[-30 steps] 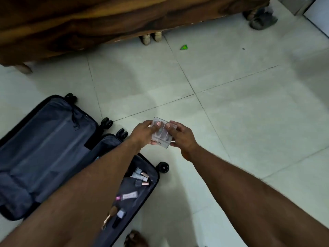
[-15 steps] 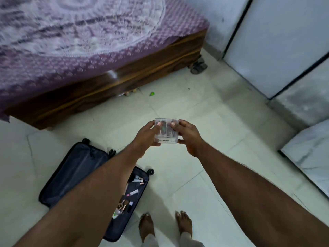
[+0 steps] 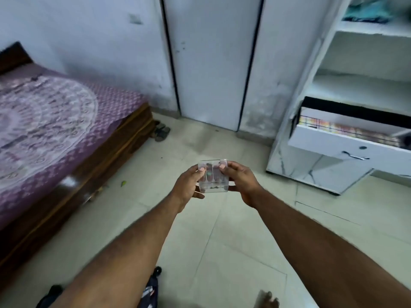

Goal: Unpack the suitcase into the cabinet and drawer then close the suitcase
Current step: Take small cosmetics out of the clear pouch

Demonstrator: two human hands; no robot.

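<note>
A small clear plastic box [image 3: 213, 177] with small items inside is held at mid-frame, above the tiled floor. My left hand [image 3: 188, 185] grips its left side and my right hand [image 3: 241, 183] grips its right side, thumbs on top. The white cabinet [image 3: 333, 63] stands at the right with open shelves. Its drawer [image 3: 347, 143] is pulled open and shows patterned things inside. Only a sliver of the dark suitcase [image 3: 150, 290] shows at the bottom edge, mostly hidden behind my left forearm.
A bed [image 3: 55, 121] with a purple patterned cover fills the left side. White closed doors [image 3: 211, 63] stand behind. Sandals [image 3: 162, 131] lie by the bed's corner. Turquoise cloth [image 3: 367, 12] sits on the top shelf. My foot [image 3: 266, 298] is at the bottom.
The view has swung up and right, from the suitcase on the floor to the cabinet and its open drawer. Both hands still hold the clear box in front of me.
</note>
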